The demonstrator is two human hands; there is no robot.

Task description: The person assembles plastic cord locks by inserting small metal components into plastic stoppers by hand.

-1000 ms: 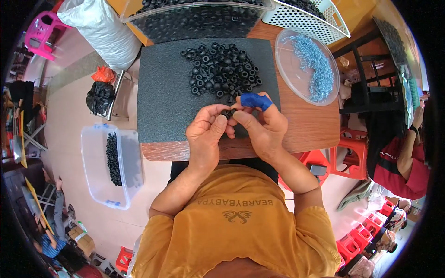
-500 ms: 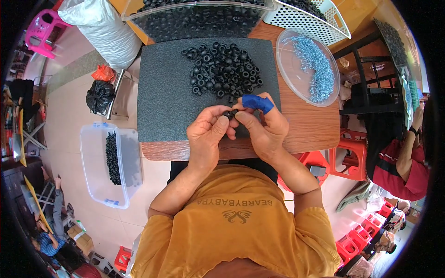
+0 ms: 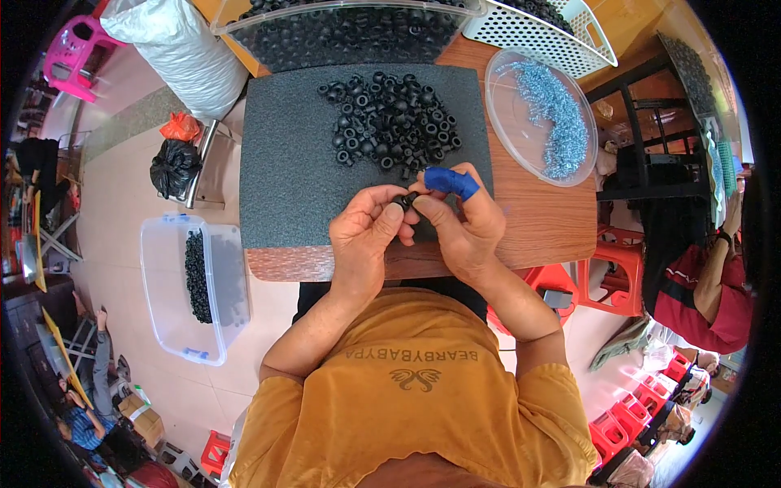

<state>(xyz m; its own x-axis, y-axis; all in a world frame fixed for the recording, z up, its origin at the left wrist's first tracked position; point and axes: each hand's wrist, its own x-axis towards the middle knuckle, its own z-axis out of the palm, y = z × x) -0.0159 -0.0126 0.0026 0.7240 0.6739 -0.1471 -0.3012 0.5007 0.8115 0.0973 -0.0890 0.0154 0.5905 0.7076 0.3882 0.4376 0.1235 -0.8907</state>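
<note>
My left hand (image 3: 368, 236) and right hand (image 3: 457, 224) barely shift over the second; the fingertips work slightly at the small black grommet (image 3: 404, 199) pinched between them. The blue-taped finger (image 3: 450, 180) tips a little lower.

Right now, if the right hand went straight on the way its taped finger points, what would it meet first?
Probably the left hand's fingertips across the small black part; the right hand points leftward.

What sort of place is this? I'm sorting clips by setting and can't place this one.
Probably a small assembly workshop doing piecework. Both hands pinch a small black part over a heap of black rubber rings on a grey mat; a clear dish of small metal pieces sits alongside.
</note>
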